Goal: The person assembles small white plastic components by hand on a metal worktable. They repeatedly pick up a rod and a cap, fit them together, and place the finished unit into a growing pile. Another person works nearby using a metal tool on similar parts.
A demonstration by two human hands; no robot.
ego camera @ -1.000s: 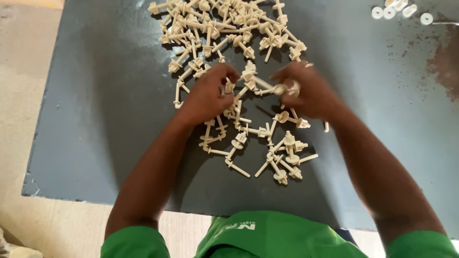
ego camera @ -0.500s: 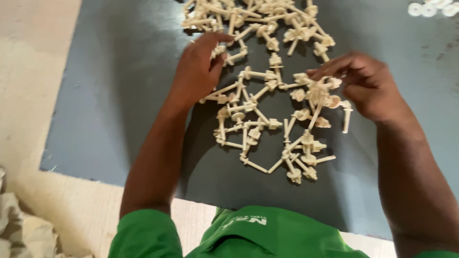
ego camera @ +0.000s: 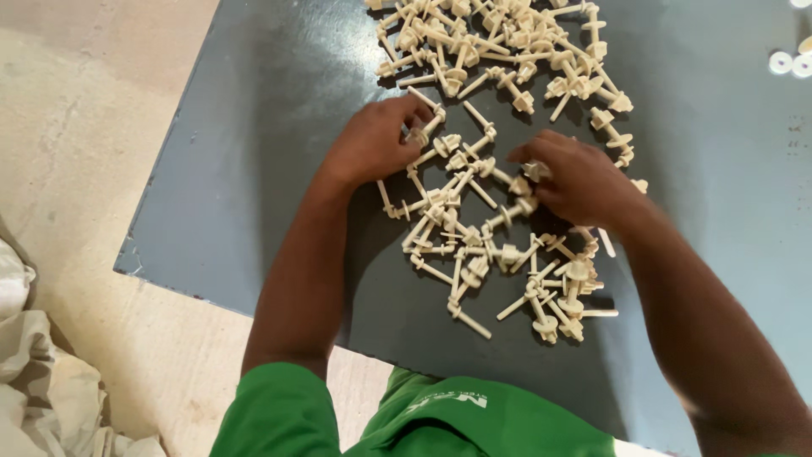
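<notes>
Count: Dozens of cream plastic pegs (ego camera: 474, 211), each a thin stem with a disc-like collar, lie scattered over a dark grey desk (ego camera: 254, 152).
Spread: The pegs lie flat and crisscrossed, thickest at the far edge of the desk and thinning toward the person, so that single pieces sit loose within reach.
Left hand: The left hand (ego camera: 372, 144) rests palm down at the near edge of the upper heap, its fingers curled over a few pegs; whether the grip pinches one or only presses on them cannot be told.
Right hand: The right hand (ego camera: 579, 182) lies over the middle of the scatter, fingers bent inward and closed around a peg (ego camera: 534, 171) at the fingertips, as if lifting it clear of its neighbours.
Far corner: Small white rings (ego camera: 791, 63) sit well apart from the pegs, kept as a separate lot.
Foreground: A green shirt (ego camera: 440, 415) fills the bottom edge; crumpled pale sacking (ego camera: 34, 372) lies on the concrete floor (ego camera: 85, 127) beside the desk.
</notes>
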